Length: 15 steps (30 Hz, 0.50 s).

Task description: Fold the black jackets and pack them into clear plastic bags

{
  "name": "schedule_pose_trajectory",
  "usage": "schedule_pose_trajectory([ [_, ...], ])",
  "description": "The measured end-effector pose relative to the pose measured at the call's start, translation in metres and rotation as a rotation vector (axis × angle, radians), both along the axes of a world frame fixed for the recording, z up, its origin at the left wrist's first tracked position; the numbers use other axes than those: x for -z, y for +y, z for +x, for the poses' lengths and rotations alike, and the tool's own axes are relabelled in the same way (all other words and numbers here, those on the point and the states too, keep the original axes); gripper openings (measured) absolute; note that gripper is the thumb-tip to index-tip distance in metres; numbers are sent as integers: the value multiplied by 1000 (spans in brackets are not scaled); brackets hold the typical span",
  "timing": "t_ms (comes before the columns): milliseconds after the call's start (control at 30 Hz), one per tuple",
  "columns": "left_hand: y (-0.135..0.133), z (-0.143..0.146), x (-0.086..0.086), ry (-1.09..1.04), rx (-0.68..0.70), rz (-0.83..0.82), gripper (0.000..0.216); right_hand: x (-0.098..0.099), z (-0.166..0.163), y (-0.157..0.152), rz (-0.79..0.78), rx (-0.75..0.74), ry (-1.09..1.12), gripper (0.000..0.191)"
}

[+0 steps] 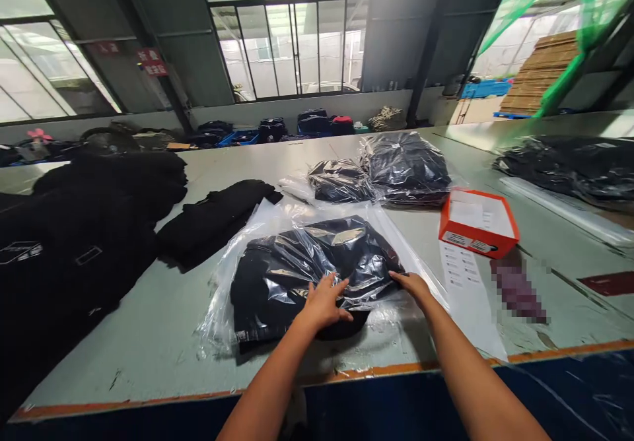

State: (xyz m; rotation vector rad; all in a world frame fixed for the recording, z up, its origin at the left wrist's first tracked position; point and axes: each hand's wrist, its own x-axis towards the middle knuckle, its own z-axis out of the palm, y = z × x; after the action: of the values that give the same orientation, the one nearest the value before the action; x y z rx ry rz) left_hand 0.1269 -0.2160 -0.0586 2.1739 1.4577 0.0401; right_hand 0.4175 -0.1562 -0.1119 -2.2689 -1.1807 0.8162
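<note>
A folded black garment in a clear plastic bag (297, 263) lies on the table in front of me. My left hand (324, 302) rests flat on the near part of the bag, fingers spread and pressing the plastic. My right hand (411, 284) touches the bag's right edge, fingers stretched toward the garment; I see nothing held in them. The bag's open end spreads out toward the near table edge.
More bagged black garments (396, 164) sit farther back. A folded black garment (212, 220) and a big pile of black clothes (79, 230) lie at left. An orange box (478, 223) stands at right beside a paper sheet (463, 272). The table edge (347, 372) runs just below my hands.
</note>
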Motion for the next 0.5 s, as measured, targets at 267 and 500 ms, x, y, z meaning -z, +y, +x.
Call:
schedule_pose_trajectory([
  [267,12,-45,57,300,-327,75,137,-6,-20,-6,86,40,-106,39],
  [500,34,-53,51,150,-454,148,127,11,-23,-23,26,213,-40,42],
])
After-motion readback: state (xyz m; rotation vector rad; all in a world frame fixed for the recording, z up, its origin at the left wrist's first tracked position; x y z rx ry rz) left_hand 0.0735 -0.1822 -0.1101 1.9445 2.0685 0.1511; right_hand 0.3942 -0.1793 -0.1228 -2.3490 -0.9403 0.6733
